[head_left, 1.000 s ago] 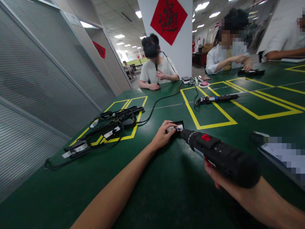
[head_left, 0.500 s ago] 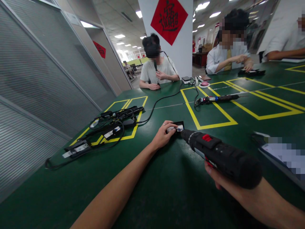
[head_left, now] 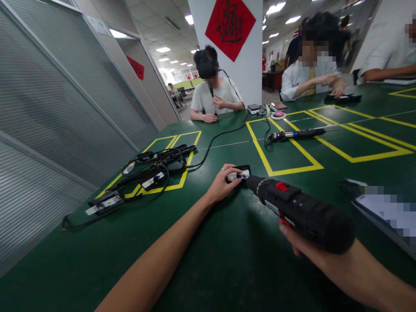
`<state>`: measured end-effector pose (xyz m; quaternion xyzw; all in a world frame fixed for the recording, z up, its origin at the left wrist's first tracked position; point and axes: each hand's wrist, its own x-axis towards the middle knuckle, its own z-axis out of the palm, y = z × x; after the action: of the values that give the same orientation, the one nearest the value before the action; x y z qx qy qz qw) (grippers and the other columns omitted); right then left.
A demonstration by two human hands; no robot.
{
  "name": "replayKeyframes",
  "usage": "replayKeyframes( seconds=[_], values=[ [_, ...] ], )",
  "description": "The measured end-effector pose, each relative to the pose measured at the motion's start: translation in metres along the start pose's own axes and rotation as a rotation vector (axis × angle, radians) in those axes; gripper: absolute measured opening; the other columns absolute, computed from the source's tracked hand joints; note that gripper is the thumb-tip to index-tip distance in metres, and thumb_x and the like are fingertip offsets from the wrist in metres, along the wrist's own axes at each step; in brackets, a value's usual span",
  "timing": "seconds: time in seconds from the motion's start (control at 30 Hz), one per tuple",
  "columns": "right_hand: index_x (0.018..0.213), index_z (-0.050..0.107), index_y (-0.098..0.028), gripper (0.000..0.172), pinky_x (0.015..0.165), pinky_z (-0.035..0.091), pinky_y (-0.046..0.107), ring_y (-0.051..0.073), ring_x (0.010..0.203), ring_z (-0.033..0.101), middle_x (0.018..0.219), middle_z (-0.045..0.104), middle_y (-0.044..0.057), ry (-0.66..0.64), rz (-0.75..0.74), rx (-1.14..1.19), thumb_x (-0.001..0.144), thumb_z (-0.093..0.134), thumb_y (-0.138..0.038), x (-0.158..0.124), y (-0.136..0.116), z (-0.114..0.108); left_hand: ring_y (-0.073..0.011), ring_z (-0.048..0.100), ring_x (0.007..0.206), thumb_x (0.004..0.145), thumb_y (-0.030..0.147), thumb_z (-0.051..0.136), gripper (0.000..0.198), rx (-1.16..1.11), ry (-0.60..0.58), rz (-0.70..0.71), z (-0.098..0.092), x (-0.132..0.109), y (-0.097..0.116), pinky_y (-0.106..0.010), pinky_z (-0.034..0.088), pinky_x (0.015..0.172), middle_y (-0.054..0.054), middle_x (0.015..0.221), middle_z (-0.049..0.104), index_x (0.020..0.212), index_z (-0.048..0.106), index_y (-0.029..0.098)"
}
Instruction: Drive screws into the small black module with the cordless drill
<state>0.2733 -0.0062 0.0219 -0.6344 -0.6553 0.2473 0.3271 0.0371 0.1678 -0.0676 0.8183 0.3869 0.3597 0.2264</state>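
Observation:
A black power drill [head_left: 302, 212] with red switches is in my right hand [head_left: 297, 242], whose fingers wrap round its handle under the body. The drill points left, and its front end is at the right side of a small black case [head_left: 247, 168] with white and blue parts inside. My left hand [head_left: 224, 182], a ring on one finger, grips the left part of this case against the green table [head_left: 201, 242]. The drill's tip and the exact contact point are too small to make out.
Black devices with cables [head_left: 156, 173] lie on yellow tape at the left. A slim tool [head_left: 295, 134] lies beyond the case. At the right is a blurred phone-like object [head_left: 386, 212]. A person [head_left: 216, 93] sits opposite; others sit at the right.
The rear of the drill has shifted very slightly left and up. My left hand stays on the case. In the background, people have appeared behind the seated person at the right.

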Motion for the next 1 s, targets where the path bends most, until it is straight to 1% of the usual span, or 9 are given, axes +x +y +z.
replayKeyframes(
  seconds=[0.13, 0.4, 0.57, 0.7, 0.8, 1.0],
  values=[
    [0.100, 0.069, -0.031, 0.031, 0.061, 0.058, 0.030, 0.023, 0.072, 0.069, 0.068, 0.068, 0.001, -0.006, 0.006, -0.001, 0.073, 0.062, -0.043, 0.0000, 0.0004, 0.0003, -0.0218, 0.050, 0.120, 0.084, 0.019, 0.062, 0.023, -0.002, 0.002, 0.014, 0.0002, 0.0002, -0.0015, -0.039, 0.037, 0.106, -0.009, 0.117, 0.055, 0.107, 0.065, 0.019],
    [0.103, 0.067, -0.029, 0.030, 0.062, 0.058, 0.029, 0.022, 0.073, 0.069, 0.067, 0.067, 0.000, -0.060, 0.007, 0.014, 0.077, 0.059, -0.041, -0.0010, 0.0011, 0.0003, -0.0233, 0.050, 0.121, 0.083, 0.019, 0.063, 0.023, 0.002, -0.004, 0.022, -0.0004, 0.0000, -0.0006, -0.041, 0.038, 0.105, -0.009, 0.118, 0.055, 0.107, 0.064, 0.020],
    [0.102, 0.068, -0.029, 0.030, 0.067, 0.058, 0.031, 0.022, 0.077, 0.069, 0.069, 0.068, 0.001, -0.037, 0.008, -0.002, 0.075, 0.060, -0.040, -0.0003, 0.0022, 0.0010, -0.0240, 0.049, 0.122, 0.080, 0.014, 0.063, 0.028, 0.009, -0.015, 0.021, -0.0003, -0.0004, -0.0003, -0.042, 0.037, 0.106, -0.009, 0.119, 0.054, 0.108, 0.064, 0.020],
    [0.105, 0.067, -0.029, 0.034, 0.069, 0.059, 0.032, 0.024, 0.078, 0.069, 0.071, 0.069, 0.001, -0.035, 0.002, 0.002, 0.075, 0.061, -0.042, 0.0002, 0.0025, 0.0013, -0.0247, 0.048, 0.123, 0.078, 0.011, 0.063, 0.032, 0.018, -0.020, 0.019, 0.0011, -0.0006, -0.0021, -0.044, 0.036, 0.107, -0.008, 0.120, 0.054, 0.109, 0.063, 0.021],
    [0.107, 0.066, -0.029, 0.036, 0.070, 0.059, 0.032, 0.024, 0.079, 0.069, 0.072, 0.069, 0.001, -0.047, 0.005, 0.004, 0.075, 0.060, -0.043, 0.0001, 0.0027, 0.0007, -0.0245, 0.048, 0.123, 0.077, 0.010, 0.062, 0.034, 0.024, -0.022, 0.020, 0.0017, -0.0010, -0.0028, -0.043, 0.036, 0.107, -0.008, 0.120, 0.053, 0.109, 0.063, 0.021],
    [0.107, 0.066, -0.031, 0.034, 0.072, 0.058, 0.033, 0.024, 0.081, 0.070, 0.072, 0.069, 0.001, -0.046, -0.004, 0.010, 0.076, 0.060, -0.041, -0.0004, 0.0037, 0.0000, -0.0234, 0.047, 0.123, 0.077, 0.008, 0.060, 0.035, 0.030, -0.028, 0.034, 0.0013, -0.0012, -0.0018, -0.040, 0.035, 0.108, -0.008, 0.121, 0.051, 0.109, 0.061, 0.020]
  ],
)
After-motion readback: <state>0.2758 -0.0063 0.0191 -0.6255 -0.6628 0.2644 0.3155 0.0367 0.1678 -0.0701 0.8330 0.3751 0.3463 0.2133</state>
